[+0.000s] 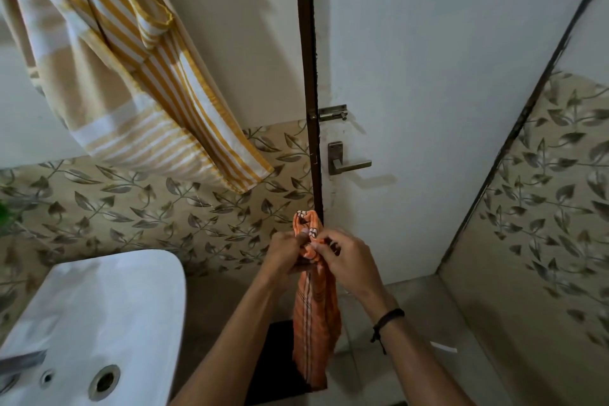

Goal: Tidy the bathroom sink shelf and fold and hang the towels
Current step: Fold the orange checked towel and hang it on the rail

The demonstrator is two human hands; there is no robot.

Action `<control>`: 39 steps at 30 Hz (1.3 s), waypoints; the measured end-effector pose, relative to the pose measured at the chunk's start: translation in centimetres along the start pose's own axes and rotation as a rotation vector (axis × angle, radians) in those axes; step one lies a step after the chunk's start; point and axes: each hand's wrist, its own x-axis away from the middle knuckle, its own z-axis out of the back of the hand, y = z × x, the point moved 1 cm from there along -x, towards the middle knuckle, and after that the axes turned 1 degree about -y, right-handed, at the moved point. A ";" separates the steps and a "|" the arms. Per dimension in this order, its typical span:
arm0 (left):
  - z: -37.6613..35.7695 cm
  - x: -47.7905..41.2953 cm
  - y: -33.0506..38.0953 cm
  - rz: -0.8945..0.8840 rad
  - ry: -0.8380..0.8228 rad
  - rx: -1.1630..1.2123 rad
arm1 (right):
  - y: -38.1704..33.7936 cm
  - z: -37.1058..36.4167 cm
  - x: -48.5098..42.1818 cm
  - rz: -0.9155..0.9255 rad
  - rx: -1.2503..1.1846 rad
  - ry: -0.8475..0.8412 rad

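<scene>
Orange towel (314, 313) with white and dark stripes hung bunched in front of the door edge (308, 76), held up near its top end, the rest trailing down toward the floor. A patterned corner stuck up above the fingers. Left hand (285, 255) was closed on the bunched top from the left; right hand (346, 260) pinched the same part from the right, fingers pressed into the cloth. The two hands sat just beside each other, nearly touching. A dark cord bracelet (389, 318) circled the right wrist.

Yellow-and-white striped towel (138, 76) hung up on the wall at upper left, draped unevenly, its lower corner reaching down over the leaf-patterned tiles (148, 208). White sink (99, 323) stood at lower left, drain hole visible, with a metal tap (19, 361) at the frame edge. White door (445, 109) was to the right, with a slide bolt (333, 114) above a lever handle (346, 161).
</scene>
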 end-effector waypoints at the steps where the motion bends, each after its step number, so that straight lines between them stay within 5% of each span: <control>1: 0.0 0.0 0.1 -0.016 0.002 -0.010 | -0.1 -0.1 0.1 0.022 0.014 -0.001; 12: -0.1 0.0 0.2 -0.094 0.105 -0.047 | -0.1 0.2 1.0 0.105 0.027 -0.193; 18: -0.2 0.0 0.8 -0.033 0.135 -0.022 | 0.0 0.5 1.1 0.179 -0.001 -0.090; 21: 0.8 -1.2 0.7 -0.130 0.239 -0.240 | 0.1 1.1 1.4 0.174 -0.026 -0.074; 30: 1.6 -3.5 2.5 -0.296 0.158 -0.960 | 0.9 2.8 1.0 0.123 0.022 -0.070; 34: 2.3 -3.3 5.0 -0.313 -0.043 -1.075 | 2.3 4.1 1.1 -0.038 0.054 -0.035; 39: 1.7 -2.1 5.8 -0.440 -0.182 -1.479 | 1.9 4.2 1.5 -0.026 0.071 -0.004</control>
